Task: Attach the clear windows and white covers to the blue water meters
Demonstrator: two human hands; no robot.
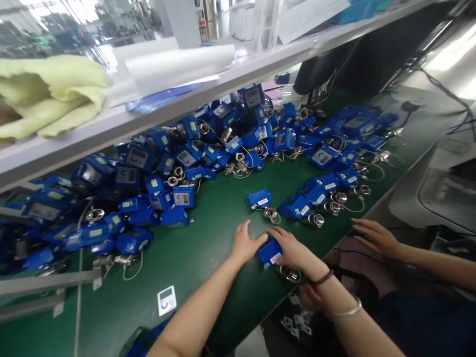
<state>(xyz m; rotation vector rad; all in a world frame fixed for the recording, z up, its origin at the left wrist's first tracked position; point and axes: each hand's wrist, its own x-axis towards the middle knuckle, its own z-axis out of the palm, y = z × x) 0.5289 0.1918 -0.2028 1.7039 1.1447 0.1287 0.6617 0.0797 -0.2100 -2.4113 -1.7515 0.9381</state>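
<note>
My right hand (292,250) has its fingers over the near end of a blue meter (269,252) with a white label strip and a round metal pipe fitting (290,273). My left hand (246,243) is just left of that meter, fingers and thumb apart, the thumb tip close to the casing; whether it touches cannot be made out. Beyond my hands stands another blue meter (259,198) with its own metal fitting. A row of similar meters (299,206) lies to the right of it.
Heaps of blue meters (178,158) cover the back of the green table (211,238). A white faceplate (166,300) lies at front left by a metal bracket (48,290). A shelf (148,111) carries yellow cloth (63,89). At right is another person's hand (377,239).
</note>
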